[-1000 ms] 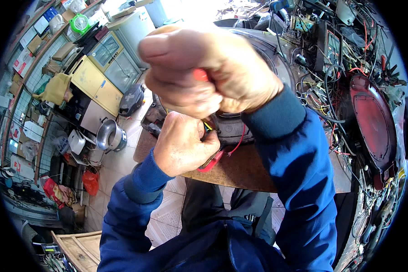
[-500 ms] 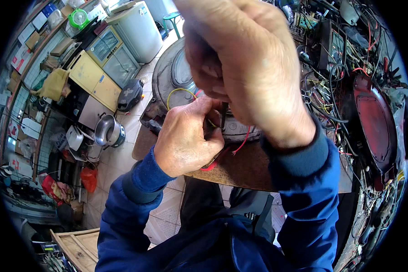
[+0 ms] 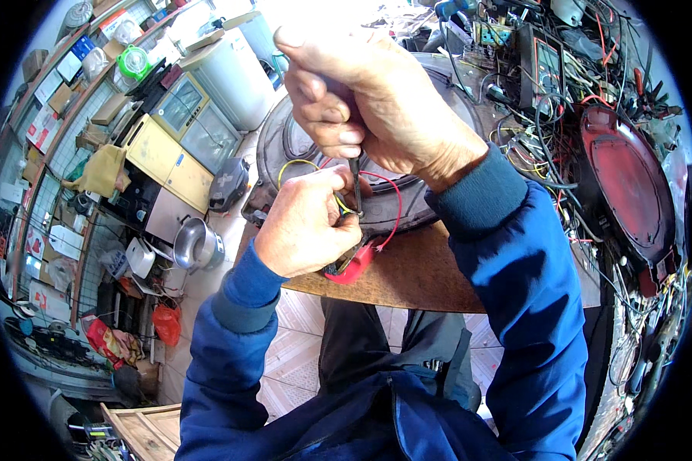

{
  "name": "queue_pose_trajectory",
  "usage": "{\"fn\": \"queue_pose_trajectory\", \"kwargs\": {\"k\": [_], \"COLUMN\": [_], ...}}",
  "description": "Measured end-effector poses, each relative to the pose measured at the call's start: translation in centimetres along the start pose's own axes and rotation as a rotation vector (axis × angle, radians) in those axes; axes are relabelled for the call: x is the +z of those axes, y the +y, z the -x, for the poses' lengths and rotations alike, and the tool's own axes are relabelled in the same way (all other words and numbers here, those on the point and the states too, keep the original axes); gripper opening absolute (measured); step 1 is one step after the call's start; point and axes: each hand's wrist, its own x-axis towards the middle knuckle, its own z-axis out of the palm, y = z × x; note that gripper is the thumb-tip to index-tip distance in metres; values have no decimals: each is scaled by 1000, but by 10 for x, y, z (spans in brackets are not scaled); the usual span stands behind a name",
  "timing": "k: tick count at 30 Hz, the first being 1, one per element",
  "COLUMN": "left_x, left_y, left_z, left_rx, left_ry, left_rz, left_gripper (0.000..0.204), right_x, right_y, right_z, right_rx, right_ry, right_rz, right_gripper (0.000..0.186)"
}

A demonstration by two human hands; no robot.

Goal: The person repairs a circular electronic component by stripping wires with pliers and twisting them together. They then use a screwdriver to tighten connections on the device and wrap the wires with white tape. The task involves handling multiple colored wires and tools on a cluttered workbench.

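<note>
My right hand (image 3: 377, 107) is closed round the handle of a screwdriver (image 3: 356, 178), thumb raised at the top. Its dark shaft points down, with the tip at the near edge of a round grey metal appliance part (image 3: 273, 146). My left hand (image 3: 304, 223) is closed beside that tip, thumb and forefinger pinched together; what they hold is hidden. A thin yellow wire (image 3: 288, 163) loops behind the left hand to the tip. From there a red wire (image 3: 398, 201) curves right and down to a bare end. Under my left fingers lies a red piece (image 3: 351, 269), partly covered.
The appliance part rests on a brown wooden board (image 3: 407, 276). To the right are tangled cables (image 3: 546, 154) and a red oval shell (image 3: 627, 177). Leftward stand a steel pot (image 3: 196, 242), a yellow cabinet (image 3: 165, 161) and a loaded shelf (image 3: 61, 154).
My right hand has moved away from the camera, uncovering the screwdriver shaft and more of the appliance part. My left hand keeps its pinch. The whole view has shifted slightly.
</note>
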Motion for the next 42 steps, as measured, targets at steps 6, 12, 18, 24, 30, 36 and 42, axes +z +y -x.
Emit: {"fn": "queue_pose_trajectory", "kwargs": {"k": [6, 12, 18, 24, 30, 36, 42], "left_x": [-7, -10, 5, 10, 11, 11, 13], "left_y": [6, 0, -17, -17, -32, -23, -26], "left_z": [-2, -6, -1, -1, -3, 0, 3], "left_rx": [82, 172, 150, 187, 379, 286, 142], "left_ry": [-42, -22, 78, 97, 179, 183, 161], "left_rz": [-101, -272, -68, 70, -34, -72, -31], "left_gripper": [28, 24, 31, 33, 25, 18, 18], "right_x": [2, 1, 2, 2, 28, 34, -2], "right_y": [-1, 3, -1, -1, 12, 9, -3], "right_z": [1, 2, 6, 3, 1, -7, -17], "right_rx": [6, -17, -43, -163, -409, -203, 222], "right_ry": [44, 32, 50, 157, 502, 262, -358], "right_rz": [2, -2, 56, 330, 807, 527, -141], "right_gripper": [41, 41, 37, 36, 34, 38, 38]}}
